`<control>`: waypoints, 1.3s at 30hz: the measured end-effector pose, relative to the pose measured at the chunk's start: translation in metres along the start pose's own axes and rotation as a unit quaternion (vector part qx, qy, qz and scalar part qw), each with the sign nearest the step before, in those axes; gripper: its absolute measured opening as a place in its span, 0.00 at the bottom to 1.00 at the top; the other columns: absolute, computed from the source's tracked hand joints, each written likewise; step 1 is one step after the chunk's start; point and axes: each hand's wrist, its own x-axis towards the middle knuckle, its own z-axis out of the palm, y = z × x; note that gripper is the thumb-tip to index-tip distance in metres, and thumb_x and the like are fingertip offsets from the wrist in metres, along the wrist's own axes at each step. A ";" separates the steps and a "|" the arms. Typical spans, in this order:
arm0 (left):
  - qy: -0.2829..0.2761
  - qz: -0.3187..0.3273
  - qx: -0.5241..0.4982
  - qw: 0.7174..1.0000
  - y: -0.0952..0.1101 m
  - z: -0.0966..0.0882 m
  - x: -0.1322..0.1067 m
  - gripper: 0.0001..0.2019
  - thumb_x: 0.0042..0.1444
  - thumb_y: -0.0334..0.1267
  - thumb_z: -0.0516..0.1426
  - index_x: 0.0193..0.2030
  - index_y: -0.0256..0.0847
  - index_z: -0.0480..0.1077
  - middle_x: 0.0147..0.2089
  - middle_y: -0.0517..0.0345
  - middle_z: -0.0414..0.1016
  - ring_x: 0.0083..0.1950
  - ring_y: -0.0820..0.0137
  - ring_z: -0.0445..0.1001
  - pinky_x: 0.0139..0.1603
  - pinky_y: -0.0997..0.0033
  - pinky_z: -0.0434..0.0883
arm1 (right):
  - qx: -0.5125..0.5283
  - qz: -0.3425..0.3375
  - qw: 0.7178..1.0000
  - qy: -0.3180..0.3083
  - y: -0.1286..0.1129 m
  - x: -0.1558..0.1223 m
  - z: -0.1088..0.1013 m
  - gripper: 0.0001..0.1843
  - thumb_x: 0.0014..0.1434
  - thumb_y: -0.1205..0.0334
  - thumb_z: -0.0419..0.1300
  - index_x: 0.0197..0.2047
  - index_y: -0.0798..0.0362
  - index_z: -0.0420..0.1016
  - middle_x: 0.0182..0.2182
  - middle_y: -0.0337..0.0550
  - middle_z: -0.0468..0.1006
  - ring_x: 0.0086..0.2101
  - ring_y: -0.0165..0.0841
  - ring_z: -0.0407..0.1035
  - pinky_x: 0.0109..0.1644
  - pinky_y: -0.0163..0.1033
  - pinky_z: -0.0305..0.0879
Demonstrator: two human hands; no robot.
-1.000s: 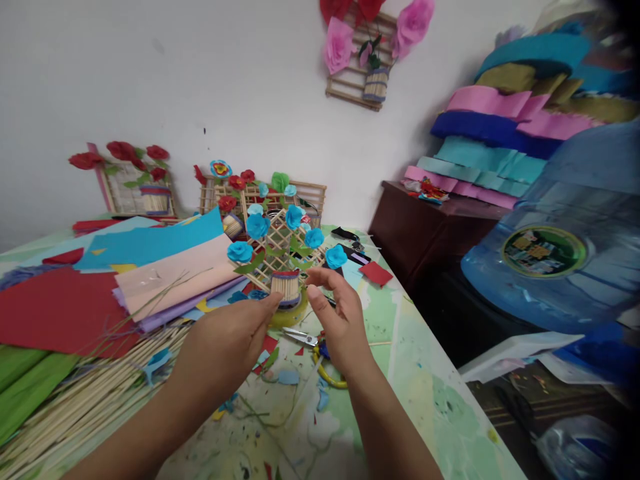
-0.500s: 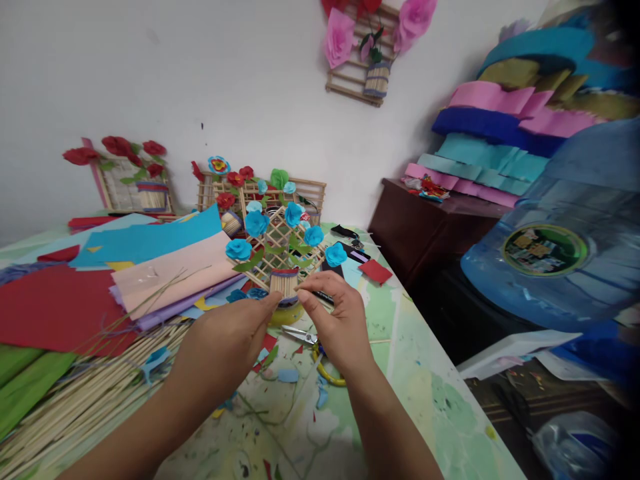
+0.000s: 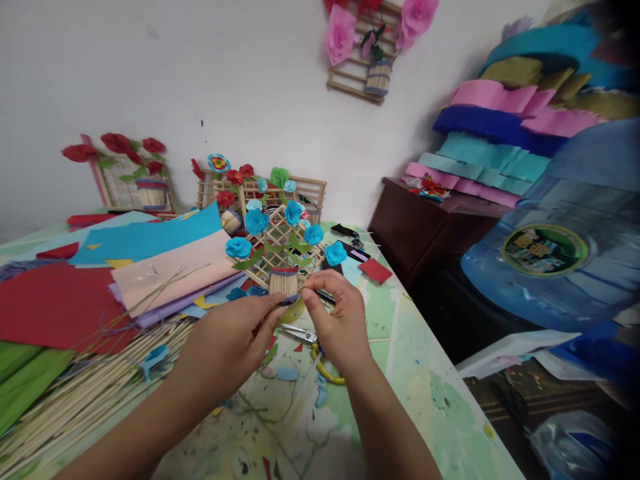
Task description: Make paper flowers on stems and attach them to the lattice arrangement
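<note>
A small lattice of wooden sticks (image 3: 280, 241) carries several blue paper flowers (image 3: 257, 223) and green leaves, with a little bundle of sticks (image 3: 283, 282) at its lower end. My left hand (image 3: 227, 347) and my right hand (image 3: 336, 321) both pinch the bottom of that bundle, fingers closed on it, holding the piece upright just above the table. Scissors with yellow handles (image 3: 315, 347) lie on the table right under my hands.
Sheets of coloured paper (image 3: 150, 260) and a heap of thin wooden sticks (image 3: 85, 393) cover the table's left side. More flower frames (image 3: 135, 180) lean on the wall. A dark cabinet (image 3: 425, 227) and a large blue water bottle (image 3: 565, 247) stand at the right.
My right hand has closed in from open fingers to a pinch on the stick bundle. The flower lattice has risen slightly off the table.
</note>
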 end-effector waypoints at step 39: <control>0.178 0.050 -0.012 0.983 -0.001 -0.004 0.000 0.08 0.56 0.38 0.58 0.32 0.38 0.77 0.30 0.56 0.82 0.29 0.68 0.79 0.31 0.72 0.72 | 0.061 0.019 0.998 0.028 -0.001 -0.002 0.011 0.05 0.53 0.67 0.62 0.28 0.52 0.78 0.31 0.41 0.79 0.34 0.32 0.72 0.42 0.38 0.67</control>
